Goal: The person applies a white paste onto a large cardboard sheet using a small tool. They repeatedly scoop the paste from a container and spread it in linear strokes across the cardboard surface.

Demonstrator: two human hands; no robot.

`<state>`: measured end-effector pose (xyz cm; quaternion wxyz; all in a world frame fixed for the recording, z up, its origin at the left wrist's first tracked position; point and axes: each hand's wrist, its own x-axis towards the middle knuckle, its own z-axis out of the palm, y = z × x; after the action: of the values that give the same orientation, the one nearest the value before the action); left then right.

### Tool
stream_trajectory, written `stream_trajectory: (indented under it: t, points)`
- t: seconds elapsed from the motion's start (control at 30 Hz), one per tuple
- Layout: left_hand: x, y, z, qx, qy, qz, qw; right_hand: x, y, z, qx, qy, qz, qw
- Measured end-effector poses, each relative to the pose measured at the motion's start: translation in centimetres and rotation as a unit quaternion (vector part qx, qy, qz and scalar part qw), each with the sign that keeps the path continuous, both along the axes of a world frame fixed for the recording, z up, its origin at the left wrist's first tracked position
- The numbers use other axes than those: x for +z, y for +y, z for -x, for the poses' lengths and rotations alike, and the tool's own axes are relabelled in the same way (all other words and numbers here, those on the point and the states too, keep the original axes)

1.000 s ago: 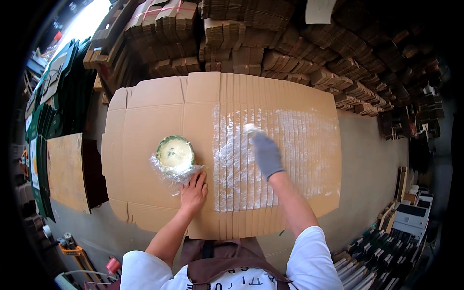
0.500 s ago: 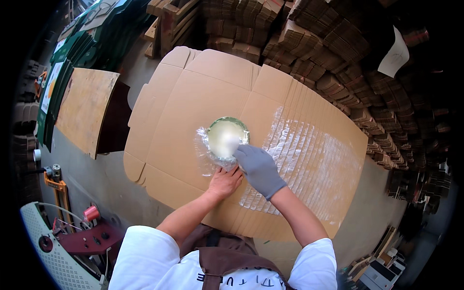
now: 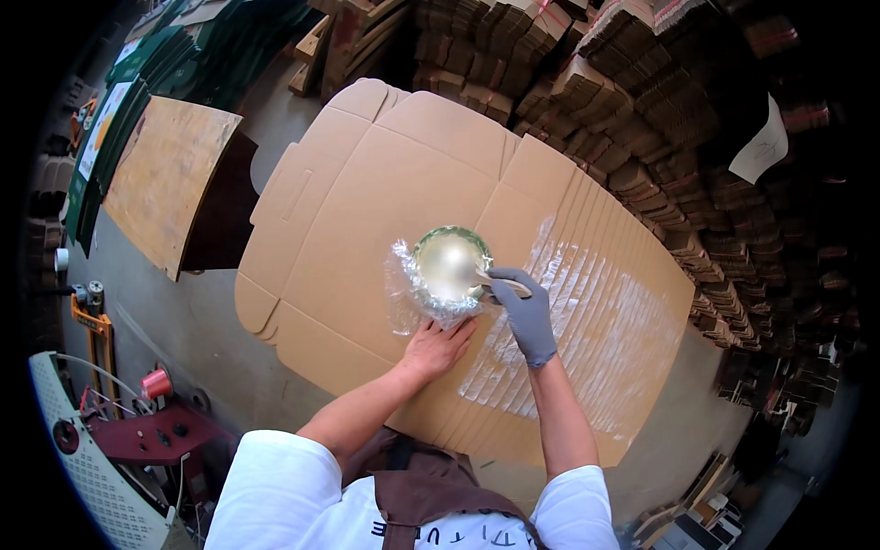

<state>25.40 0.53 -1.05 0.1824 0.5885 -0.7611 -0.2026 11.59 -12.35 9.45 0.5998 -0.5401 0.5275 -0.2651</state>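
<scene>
A round tub [image 3: 451, 231] full of pale cream liquid stands on a flattened cardboard stack, with crumpled clear plastic film [image 3: 401, 289] around its left and near sides. My left hand [image 3: 438, 350] is bare and rests at the tub's near edge, fingers spread against the film. In a grey glove, my right hand [image 3: 529, 316] pinches the pale handle of what looks like a brush [image 3: 484, 276]; its tip is lost in glare over the liquid. Wet white streaks cover the ridged right part of the cardboard [image 3: 367, 202].
Bundled cardboard stacks [image 3: 632, 119] line the far right. A wooden board [image 3: 170, 174] leans at left beside green sheets [image 3: 206, 60]. Maroon machinery [image 3: 151, 435] with a red spool [image 3: 156, 383] stands at lower left.
My right hand has drawn back from over the tub to its right side, and the brush handle now shows. My left hand stays at the near edge. The whole view has shifted slightly.
</scene>
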Motion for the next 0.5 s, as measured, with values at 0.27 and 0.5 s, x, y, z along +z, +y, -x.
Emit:
stream_trajectory:
  t: [0.27,0.5]
  points:
    - [0.6,-0.8,0.2,-0.014,-0.002,-0.041,0.999,-3.7,1.7,2.4,-0.196,-0.367,-0.208,0.885]
    - [0.4,-0.6,0.5,-0.005,-0.019,-0.103,0.995,-2.1,-0.3,7.4,-0.272,-0.034,0.099,0.957]
